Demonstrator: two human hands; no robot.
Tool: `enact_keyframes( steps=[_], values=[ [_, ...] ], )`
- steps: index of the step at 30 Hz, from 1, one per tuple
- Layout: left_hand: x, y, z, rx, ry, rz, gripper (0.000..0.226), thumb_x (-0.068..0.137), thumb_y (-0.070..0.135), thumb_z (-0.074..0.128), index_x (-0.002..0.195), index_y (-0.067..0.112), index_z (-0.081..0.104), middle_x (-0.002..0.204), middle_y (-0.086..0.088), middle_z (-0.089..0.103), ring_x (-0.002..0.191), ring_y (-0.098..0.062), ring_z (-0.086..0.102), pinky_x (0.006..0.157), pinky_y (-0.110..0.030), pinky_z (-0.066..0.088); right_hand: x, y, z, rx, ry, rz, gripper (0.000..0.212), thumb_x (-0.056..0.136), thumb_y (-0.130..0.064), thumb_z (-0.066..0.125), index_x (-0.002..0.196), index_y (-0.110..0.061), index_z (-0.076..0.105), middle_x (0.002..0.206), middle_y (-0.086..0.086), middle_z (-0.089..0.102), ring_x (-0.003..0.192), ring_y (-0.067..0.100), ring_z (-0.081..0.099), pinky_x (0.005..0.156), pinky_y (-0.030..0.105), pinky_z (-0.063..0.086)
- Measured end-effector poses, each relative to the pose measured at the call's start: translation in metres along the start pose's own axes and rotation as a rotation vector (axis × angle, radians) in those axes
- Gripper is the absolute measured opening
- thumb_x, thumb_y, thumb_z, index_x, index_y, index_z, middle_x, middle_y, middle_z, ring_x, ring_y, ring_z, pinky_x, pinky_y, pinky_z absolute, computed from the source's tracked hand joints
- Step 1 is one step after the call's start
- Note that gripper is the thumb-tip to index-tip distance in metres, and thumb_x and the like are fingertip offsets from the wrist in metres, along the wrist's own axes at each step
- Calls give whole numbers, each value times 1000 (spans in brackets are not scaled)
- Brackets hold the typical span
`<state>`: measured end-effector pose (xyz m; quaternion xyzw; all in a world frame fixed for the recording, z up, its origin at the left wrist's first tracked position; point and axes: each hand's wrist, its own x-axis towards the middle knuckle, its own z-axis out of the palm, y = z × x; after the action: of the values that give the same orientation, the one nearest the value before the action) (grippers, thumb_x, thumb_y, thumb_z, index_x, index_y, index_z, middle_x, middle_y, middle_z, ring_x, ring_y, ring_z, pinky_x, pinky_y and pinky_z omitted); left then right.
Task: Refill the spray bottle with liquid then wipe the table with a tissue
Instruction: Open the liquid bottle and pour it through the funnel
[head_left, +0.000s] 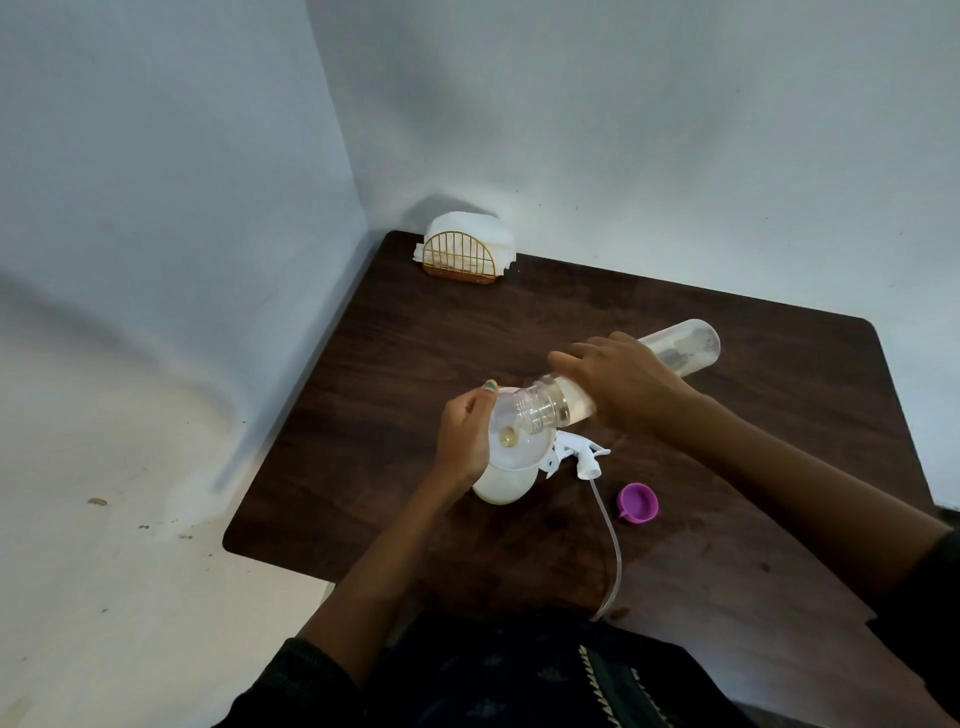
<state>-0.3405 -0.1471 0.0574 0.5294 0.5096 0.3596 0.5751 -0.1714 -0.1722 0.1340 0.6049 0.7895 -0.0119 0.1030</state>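
right hand (626, 382) wrapped round a clear refill bottle (680, 351) tipped mouth-down over a funnel (511, 447), left hand (465, 434) pinching the funnel rim atop the white spray bottle (504, 486) mid-table, trigger sprayer head (735, 457) and purple cap (638, 502) just beside, tissue holder (465, 254) at far corner of dark wooden table (727, 519)

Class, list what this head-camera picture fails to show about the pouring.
- Level of liquid in the white spray bottle: head view, hidden by the clear funnel and left hand.
- Any stream from the tilted clear refill bottle: too faint.
- Right hand fingertips: hidden behind that bottle.
- Dip tube end: lost against dark clothing.
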Motion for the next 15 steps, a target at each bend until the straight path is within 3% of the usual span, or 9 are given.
enact_keyframes(
  steps=[11,15],
  values=[
    [2,-3,1,20,-4,-9,32,99,24,43,72,20,59,81,-8,55,69,-5,49,55,-6,39,-1,0,-1,5,5,-2,47,79,-25,66,121,-21,44,113,4,60,104,22,57,85,34,38],
    [3,-7,0,9,-13,-11,34,99,24,42,86,-1,63,81,-9,53,77,-15,49,56,-8,39,-1,0,-1,4,15,-5,45,79,-24,65,119,-20,45,110,5,61,102,23,57,82,33,36]
  ],
)
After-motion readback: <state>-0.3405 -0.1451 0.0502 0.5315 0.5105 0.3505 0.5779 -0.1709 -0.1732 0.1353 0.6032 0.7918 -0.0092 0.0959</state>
